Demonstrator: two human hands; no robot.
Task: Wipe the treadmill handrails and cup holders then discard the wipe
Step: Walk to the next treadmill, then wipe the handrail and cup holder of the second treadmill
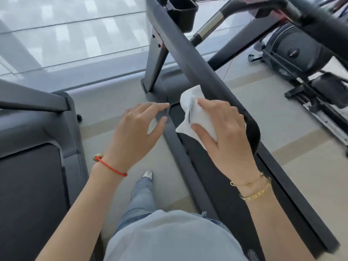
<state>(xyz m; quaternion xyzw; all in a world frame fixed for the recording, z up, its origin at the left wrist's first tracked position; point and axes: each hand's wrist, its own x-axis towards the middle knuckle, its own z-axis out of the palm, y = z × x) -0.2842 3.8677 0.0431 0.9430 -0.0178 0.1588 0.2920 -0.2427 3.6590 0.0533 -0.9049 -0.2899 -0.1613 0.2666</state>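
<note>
We had the wipe [195, 112] bunched under our right hand [224, 129], fingers curled over it and pressing it onto the near end of the handrail [188, 53]. Our left hand [139, 127] hovered just beside the rail, on its left, fingers loose and spread, grasping nothing.

The handrail was our landmark. Its long axis ran diagonally, from the rounded end cap under our right hand up and away toward the cup holder [181, 13], which hung at the rail's far end, mouth upward. The wipe sat crumpled at the near end, with a loose corner poking up toward the far end.

We judged the step in hand to be wiping this rail. To do it well, we reckoned the cloth should wrap round the bar rather than ride only its top face, and travel along the axis in one steady stroke toward the cup holder, so the sides got cleaned too. Flattening the bunched folds first would have given more contact. The cup holder looked untouched as yet.
</note>
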